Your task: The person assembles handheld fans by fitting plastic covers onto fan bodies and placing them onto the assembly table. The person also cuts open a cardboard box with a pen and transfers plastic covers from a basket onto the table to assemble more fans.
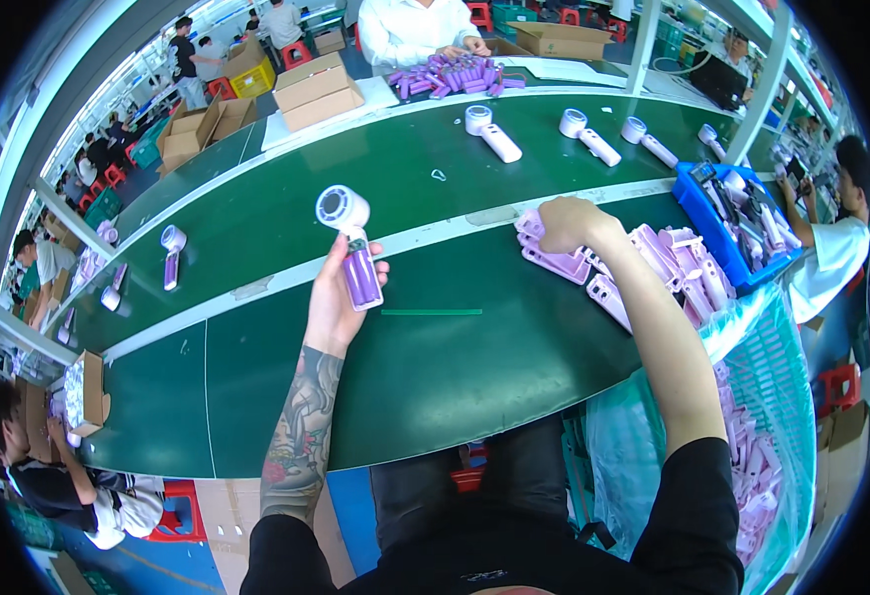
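In my left hand [326, 302] is a white handheld fan [344, 207], held upright with its round head up. The front of its handle is uncovered and shows a purple battery [362, 278]. My right hand [571, 226] reaches to the left end of a pile of pale pink handle shells [657, 260]. Its fingers are curled down on one pink handle shell [529, 225], and the fingertips are partly hidden. More shells lie under and beside that hand. A thin green strip [432, 312] lies on the table between my hands.
A blue bin [697, 203] of dark and white parts stands right of the pile. Several fans, such as one white fan [494, 136], lie along the green belt [395, 149]. A bag-lined teal crate [777, 367] holds pink shells at my right. Across the belt, a person handles purple batteries [455, 77].
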### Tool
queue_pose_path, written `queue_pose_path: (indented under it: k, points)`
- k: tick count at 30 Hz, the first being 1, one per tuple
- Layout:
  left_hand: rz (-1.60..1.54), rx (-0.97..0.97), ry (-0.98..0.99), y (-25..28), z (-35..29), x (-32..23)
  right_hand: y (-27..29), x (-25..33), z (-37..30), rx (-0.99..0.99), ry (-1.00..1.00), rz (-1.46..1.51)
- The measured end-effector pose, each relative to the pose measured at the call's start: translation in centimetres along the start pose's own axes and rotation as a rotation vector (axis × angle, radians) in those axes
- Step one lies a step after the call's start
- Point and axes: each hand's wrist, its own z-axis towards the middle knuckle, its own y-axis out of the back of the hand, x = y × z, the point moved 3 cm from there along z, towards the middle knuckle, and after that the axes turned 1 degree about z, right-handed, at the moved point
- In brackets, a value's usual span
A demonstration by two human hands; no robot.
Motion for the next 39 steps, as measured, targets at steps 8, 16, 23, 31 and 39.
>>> queue_pose_path:
  k: [8, 16, 23, 31, 39]
  points:
    - [0.309, -0.054, -0.01, 0.6, -1.7, -0.2, -3.3, 6.6, 0.9, 0.078, -0.097, 0.862]
    - [-0.053, -0.064, -0.032, -0.7, -1.9, 1.1, -8.3, 11.7, -0.1, 0.356, -0.098, 1.532]
    - [0.002, -0.051, -0.056, -0.6, -2.4, 2.4, -9.4, 14.9, -2.0, -0.082, 0.227, 0.694]
    - [0.067, 0.019, -0.124, -1.8, -3.0, 1.9, -11.0, 16.0, -2.7, -0.281, 0.462, 0.362]
    - [0.414, 0.064, -0.225, -0.4, -3.0, 1.2, -12.4, 16.3, -2.3, -0.156, 0.357, 0.711]
